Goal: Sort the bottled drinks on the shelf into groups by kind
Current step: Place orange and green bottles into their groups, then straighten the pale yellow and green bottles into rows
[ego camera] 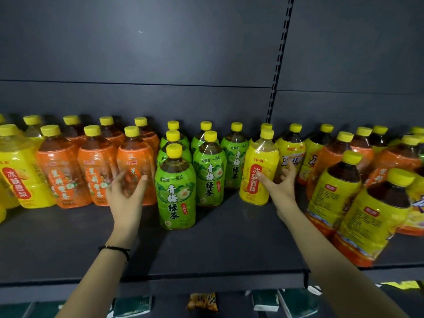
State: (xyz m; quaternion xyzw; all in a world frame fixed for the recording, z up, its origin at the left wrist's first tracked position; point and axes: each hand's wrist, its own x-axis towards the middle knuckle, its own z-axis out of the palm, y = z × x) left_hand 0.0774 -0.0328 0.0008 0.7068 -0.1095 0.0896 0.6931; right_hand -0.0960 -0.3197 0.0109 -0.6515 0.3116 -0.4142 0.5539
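Bottle (252,191), glossy yellow plastic (round cap (266,133)), in right hand (278,183), left hand (127,191) splayed

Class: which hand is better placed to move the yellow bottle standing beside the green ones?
The right hand: thumb and fingers curl round the yellow bottle; the left hand is at an orange bottle.

Single head view. Shelf (206,255) faced straight on, seen slightly from above, at arm's reach. Bottle rows (210,177) framed mid-height; back panel (160,53) above, lower tier (172,305) glimpsed below.
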